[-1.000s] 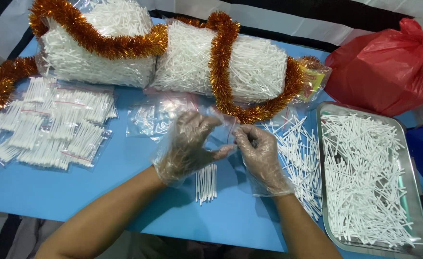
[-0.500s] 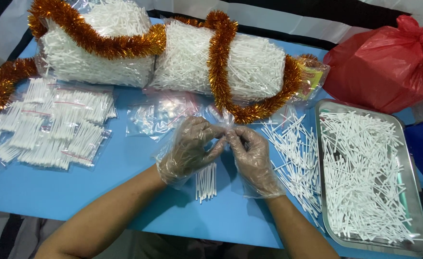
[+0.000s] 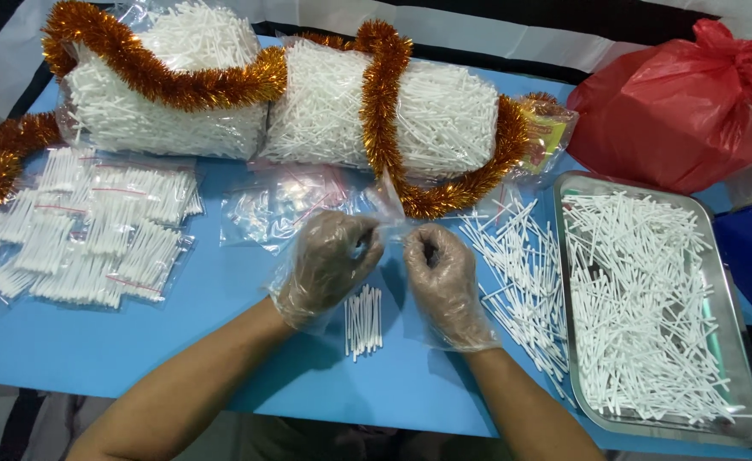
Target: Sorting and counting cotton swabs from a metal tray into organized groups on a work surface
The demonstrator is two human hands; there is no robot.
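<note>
The blue bench (image 3: 94, 341) carries, along its far edge, two big clear bags of white swabs (image 3: 325, 111) wound with orange tinsel (image 3: 384, 94), and a red plastic bag (image 3: 675, 111) at the far right corner. A steel tray (image 3: 739, 341) heaped with loose swabs lies along the right edge, with more loose swabs (image 3: 517, 265) scattered on the bench just left of it. Near the left edge lie filled small packets (image 3: 86, 239), and empty clear pouches (image 3: 282, 209) lie towards the middle. Both hands wear loose clear gloves. The left hand (image 3: 329, 265) and right hand (image 3: 440, 273) are each closed, pinching the mouth of one small clear pouch (image 3: 389, 201) that stands up between them above the bench's middle. A counted bundle of swabs (image 3: 363, 320) lies just below the hands, towards the near edge. By the look of it the pouch is being pulled open; filling it would call for one hand to keep the mouth spread while the other gathers the bundle without scattering it.
</note>
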